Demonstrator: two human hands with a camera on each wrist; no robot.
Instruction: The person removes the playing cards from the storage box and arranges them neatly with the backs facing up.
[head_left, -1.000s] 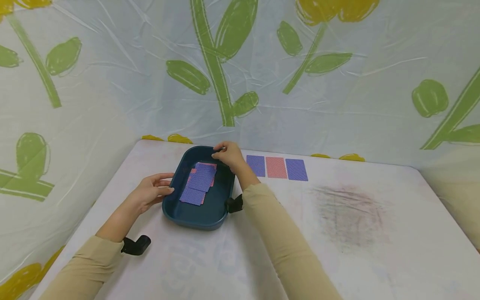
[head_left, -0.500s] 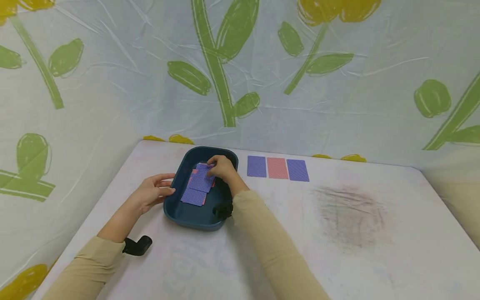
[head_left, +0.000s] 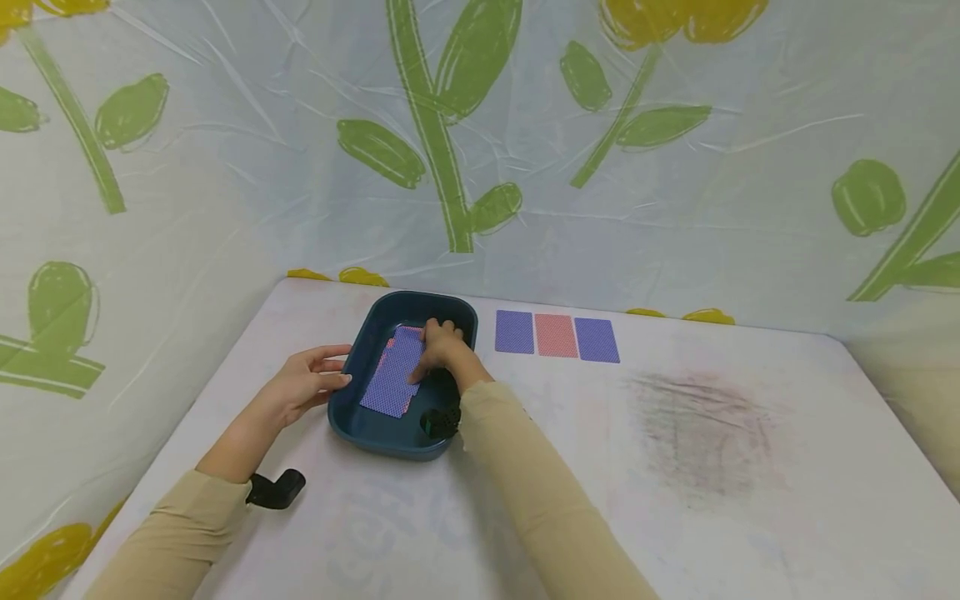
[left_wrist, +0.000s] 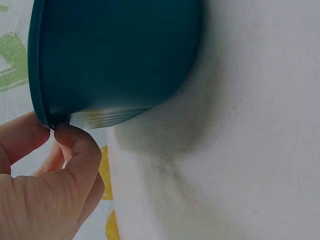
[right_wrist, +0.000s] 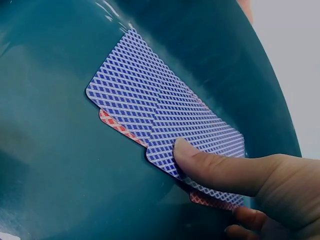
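Observation:
My left hand [head_left: 303, 382] pinches the left rim of a dark teal tub [head_left: 375, 435] between thumb and fingers; the left wrist view shows the tub's outer wall [left_wrist: 120, 55] close by. Inside the tub lie overlapping playing cards, blue-backed ones [right_wrist: 125, 82] on top with red-backed edges [right_wrist: 117, 125] showing beneath. My right hand [head_left: 446, 350] reaches into the tub at the right side of the pile. Its thumb lies on a blue-backed card [right_wrist: 165, 132], while other fingertips curl by the pile's edge near a red-backed corner. Part of those fingers is hidden behind the thumb and the cards.
Three playing cards lie face down in a row right of the tub on the white table [head_left: 570, 467]: a blue one [head_left: 514, 332], a red one [head_left: 556, 335] and another blue one [head_left: 597, 340]. A flower-printed sheet [head_left: 300, 167] hangs behind the table.
My right hand has gone from the tub's far right rim down into the tub onto the cards. The top blue-backed cards have shifted slightly. My left hand stays on the rim.

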